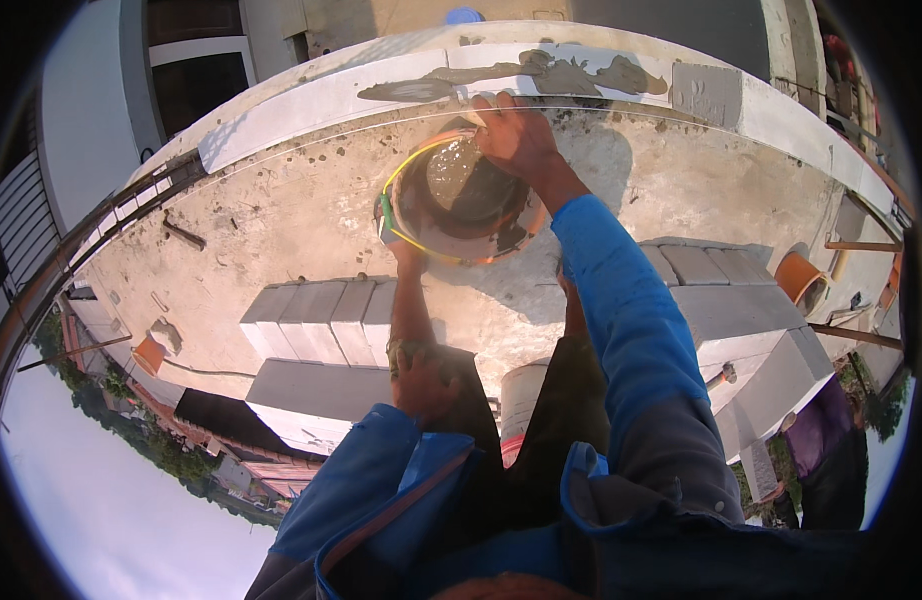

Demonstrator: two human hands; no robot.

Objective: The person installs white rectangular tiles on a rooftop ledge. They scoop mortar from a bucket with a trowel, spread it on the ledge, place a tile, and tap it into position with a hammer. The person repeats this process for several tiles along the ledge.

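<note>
A low wall of white blocks (pixel 714 99) runs across the top, with grey wet mortar (pixel 401 88) smeared along it. Just below it, my right hand (pixel 511 140) has its fingers curled around a small pale object at the wall's edge, which I cannot make out. Under that hand stands a dark round bucket (pixel 446 200) of grey wet mixture, partly hidden by the hand and a coloured glare ring. My left hand (pixel 421 380) lies with fingers apart on my left knee, holding nothing. A thin pale line stretches along the wall's front.
Stacked white blocks sit at left (pixel 301 320) and right (pixel 741 320) on the concrete floor (pixel 181 290). An orange bucket (pixel 801 280) lies at right, and a pale cylindrical container (pixel 521 395) stands between my legs. Metal rods and rails line both sides; rooftops and trees show beyond.
</note>
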